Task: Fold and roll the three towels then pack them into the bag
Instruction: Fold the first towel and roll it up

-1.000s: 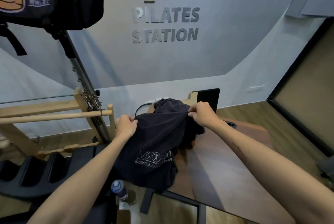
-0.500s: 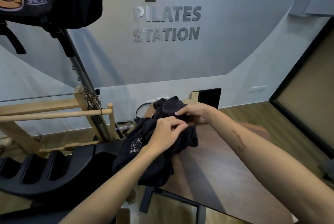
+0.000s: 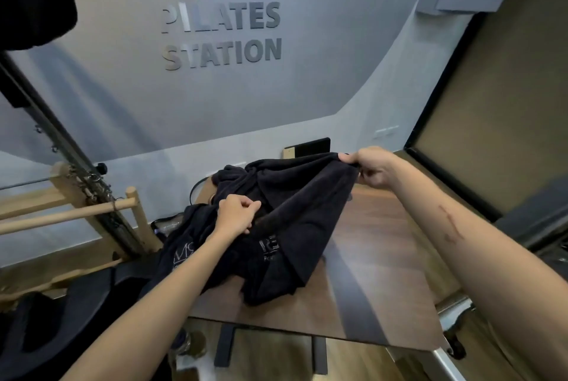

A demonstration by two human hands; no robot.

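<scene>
Black towel [image 3: 295, 196] is stretched above the wooden bench [image 3: 384, 273], its edge pinched by right hand [image 3: 373, 167] and left hand [image 3: 236, 214].

Right hand [image 3: 373, 167] has pulled towel [image 3: 295, 196] corner rightward.

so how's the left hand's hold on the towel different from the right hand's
The left hand grips the dark towel low, in its bunched middle over the table; the right hand pinches an edge, lifted higher and farther out. Cloth under the left hand is crumpled, while cloth running to the right hand is pulled taut. Both hands have curled fingers on the same towel.
</scene>
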